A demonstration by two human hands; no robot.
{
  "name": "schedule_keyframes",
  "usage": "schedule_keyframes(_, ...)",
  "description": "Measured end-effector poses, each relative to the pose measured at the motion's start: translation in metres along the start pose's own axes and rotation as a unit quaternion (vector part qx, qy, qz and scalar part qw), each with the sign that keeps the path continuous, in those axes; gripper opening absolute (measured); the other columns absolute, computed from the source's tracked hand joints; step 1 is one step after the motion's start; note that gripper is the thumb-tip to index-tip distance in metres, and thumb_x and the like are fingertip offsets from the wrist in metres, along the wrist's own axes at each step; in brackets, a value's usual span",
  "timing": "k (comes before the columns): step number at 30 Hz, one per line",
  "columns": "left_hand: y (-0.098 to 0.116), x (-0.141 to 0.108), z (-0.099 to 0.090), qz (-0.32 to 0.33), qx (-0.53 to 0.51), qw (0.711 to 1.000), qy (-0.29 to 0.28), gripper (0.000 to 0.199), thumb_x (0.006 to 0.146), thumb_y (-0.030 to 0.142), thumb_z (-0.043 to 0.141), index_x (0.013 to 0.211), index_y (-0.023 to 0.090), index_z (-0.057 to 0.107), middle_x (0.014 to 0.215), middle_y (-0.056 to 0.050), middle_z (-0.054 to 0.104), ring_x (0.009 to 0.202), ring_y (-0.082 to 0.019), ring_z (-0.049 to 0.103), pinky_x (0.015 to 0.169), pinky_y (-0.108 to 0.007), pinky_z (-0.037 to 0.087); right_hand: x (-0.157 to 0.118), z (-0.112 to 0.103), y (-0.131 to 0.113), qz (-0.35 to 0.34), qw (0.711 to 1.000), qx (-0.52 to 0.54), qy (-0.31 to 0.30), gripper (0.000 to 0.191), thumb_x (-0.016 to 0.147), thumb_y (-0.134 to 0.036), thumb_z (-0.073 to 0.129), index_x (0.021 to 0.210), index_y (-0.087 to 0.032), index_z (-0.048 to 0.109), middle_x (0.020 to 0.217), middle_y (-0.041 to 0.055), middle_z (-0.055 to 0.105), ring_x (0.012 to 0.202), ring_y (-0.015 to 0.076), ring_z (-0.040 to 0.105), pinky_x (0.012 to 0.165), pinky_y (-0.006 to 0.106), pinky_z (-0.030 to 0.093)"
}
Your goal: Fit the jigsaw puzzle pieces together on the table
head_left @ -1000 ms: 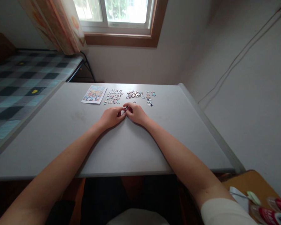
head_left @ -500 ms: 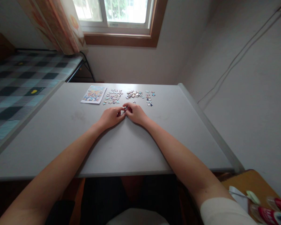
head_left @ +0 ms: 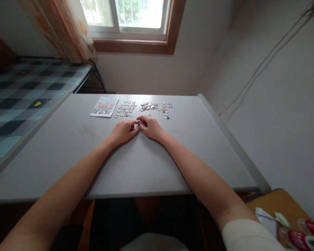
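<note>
Pinched between left hand (head_left: 122, 131) and right hand (head_left: 151, 128), just left of the middle of the frame: apparently a puzzle piece (head_left: 139, 121), too small to make out well. Both closed on it and curled inward, low over the table (head_left: 141, 167), at the end of bare arms (head_left: 75, 174) rising from the lower corners. Just above the right hand, close to a loose piece (head_left: 149, 115). Farther up, between rows (head_left: 126, 113) of spread pieces on the left and a short column (head_left: 165, 112) on the right, near a heap (head_left: 149, 106) at upper centre. Left of the rows, next to a printed card (head_left: 104, 107). Beyond, with a checked bed (head_left: 28, 85) at far left, below a curtain (head_left: 65, 31) and beside a window (head_left: 140, 14) at the top; at lower right, with red-labelled bottles (head_left: 300, 240) on a stool (head_left: 273, 198).
</note>
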State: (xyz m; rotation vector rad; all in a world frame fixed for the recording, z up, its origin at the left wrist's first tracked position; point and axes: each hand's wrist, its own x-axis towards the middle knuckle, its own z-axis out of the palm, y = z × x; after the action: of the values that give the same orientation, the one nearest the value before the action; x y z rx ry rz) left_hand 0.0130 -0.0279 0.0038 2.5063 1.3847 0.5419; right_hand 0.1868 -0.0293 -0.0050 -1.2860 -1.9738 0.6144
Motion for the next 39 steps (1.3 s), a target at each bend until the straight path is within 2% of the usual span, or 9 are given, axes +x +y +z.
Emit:
schedule_keyframes(24, 0.0001, -0.0001, -0.0012, 0.006, 0.000, 1.000, -0.003, 0.034, 0.087, 0.045, 0.047, 0.091, 0.020, 0.069, 0.067, -0.001, 0.062, 0.059, -0.014, 0.053, 0.056, -0.024, 0.031, -0.0002, 0.0002, 0.0006, -0.002, 1.000, 0.001, -0.001, 0.034, 0.078, -0.017, 0.046, 0.107, -0.016, 0.066, 0.075, 0.0007, 0.063, 0.070, 0.0123, 0.053, 0.072, 0.024, 0.042)
schedule_keyframes(39, -0.0002, -0.0005, -0.0013, 0.006, 0.001, 1.000, -0.003, 0.035, 0.086, 0.045, 0.047, 0.096, 0.020, 0.069, 0.070, -0.002, 0.064, 0.060, -0.014, 0.054, 0.056, -0.024, 0.031, -0.0006, -0.0011, -0.0018, 0.003, 1.000, 0.000, -0.002, 0.034, 0.079, -0.016, 0.046, 0.106, -0.016, 0.066, 0.075, 0.0008, 0.063, 0.070, 0.0127, 0.054, 0.072, 0.024, 0.042)
